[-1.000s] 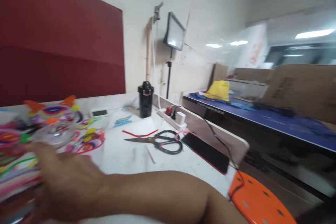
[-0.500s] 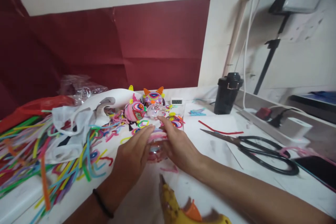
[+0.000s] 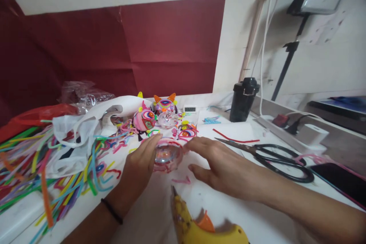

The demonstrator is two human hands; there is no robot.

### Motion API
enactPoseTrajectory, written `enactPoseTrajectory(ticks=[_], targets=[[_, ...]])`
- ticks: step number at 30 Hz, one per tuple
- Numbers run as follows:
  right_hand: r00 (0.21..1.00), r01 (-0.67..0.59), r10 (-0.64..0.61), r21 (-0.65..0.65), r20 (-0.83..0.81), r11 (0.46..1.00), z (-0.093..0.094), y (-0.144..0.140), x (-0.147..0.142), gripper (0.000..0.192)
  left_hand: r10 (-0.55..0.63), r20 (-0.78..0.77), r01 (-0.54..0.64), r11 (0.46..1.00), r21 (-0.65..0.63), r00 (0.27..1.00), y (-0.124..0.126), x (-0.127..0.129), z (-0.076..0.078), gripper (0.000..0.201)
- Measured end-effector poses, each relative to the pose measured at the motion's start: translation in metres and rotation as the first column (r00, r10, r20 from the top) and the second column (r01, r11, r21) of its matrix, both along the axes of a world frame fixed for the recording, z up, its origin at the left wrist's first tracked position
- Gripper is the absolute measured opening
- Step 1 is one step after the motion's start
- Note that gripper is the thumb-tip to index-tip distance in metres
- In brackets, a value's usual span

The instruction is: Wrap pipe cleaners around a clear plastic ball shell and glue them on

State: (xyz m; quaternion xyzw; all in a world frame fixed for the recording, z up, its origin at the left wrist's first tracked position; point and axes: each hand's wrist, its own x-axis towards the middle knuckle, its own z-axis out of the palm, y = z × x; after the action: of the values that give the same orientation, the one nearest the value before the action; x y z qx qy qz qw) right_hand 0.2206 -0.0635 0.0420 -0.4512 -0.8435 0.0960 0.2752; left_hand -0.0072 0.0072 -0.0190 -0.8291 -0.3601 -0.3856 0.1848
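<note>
A clear plastic ball-shaped piece (image 3: 168, 155) with pink around its rim is on the white table in front of me. My left hand (image 3: 138, 166) cups its left side, fingers pressed together along it and the thumb hidden. On the other side, my right hand (image 3: 213, 164) has its thumb and fingers apart, the fingertips close to the rim; whether they touch it I cannot tell. Nearer to me lies a yellow glue gun (image 3: 183, 217) with an orange trigger, its dark nozzle towards the ball. A small bent pink strip (image 3: 181, 180) lies between them.
Decorated pink balls (image 3: 144, 119) and another clear piece (image 3: 167, 119) stand behind. Colourful pipe cleaners (image 3: 65, 183) are heaped at left. Black-handled scissors (image 3: 274, 158), a red pipe cleaner (image 3: 234, 137), a phone (image 3: 340, 179) and a black bottle (image 3: 244, 101) are at right.
My right hand has moved right, off the top of the clear ball, and its fingers have spread. My left hand stays at the ball's side. The ball's clear face shows more now.
</note>
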Motion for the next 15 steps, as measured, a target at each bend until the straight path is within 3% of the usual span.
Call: enactPoseTrajectory(ticks=[4, 7, 11, 15], targets=[[0.996, 0.002, 0.010, -0.128, 0.092, 0.992, -0.012, -0.032, 0.017, 0.030, -0.003, 0.016, 0.003, 1.000, -0.002, 1.000, -0.001, 0.002, 0.000, 0.033], [0.984, -0.065, 0.095, -0.189, 0.152, 0.980, -0.021, -0.052, 0.018, 0.027, 0.005, 0.035, -0.005, 1.000, -0.004, 0.999, -0.001, 0.003, -0.001, 0.033], [0.967, -0.187, 0.183, 0.004, 0.175, 0.982, -0.024, -0.065, 0.014, 0.037, 0.016, 0.044, -0.015, 1.000, -0.010, 0.999, 0.000, 0.002, -0.001, 0.033], [0.939, -0.293, 0.255, 0.151, 0.229, 0.944, -0.021, -0.064, 0.013, 0.027, 0.030, 0.044, -0.030, 0.999, -0.020, 0.999, 0.001, 0.001, -0.001, 0.033]])
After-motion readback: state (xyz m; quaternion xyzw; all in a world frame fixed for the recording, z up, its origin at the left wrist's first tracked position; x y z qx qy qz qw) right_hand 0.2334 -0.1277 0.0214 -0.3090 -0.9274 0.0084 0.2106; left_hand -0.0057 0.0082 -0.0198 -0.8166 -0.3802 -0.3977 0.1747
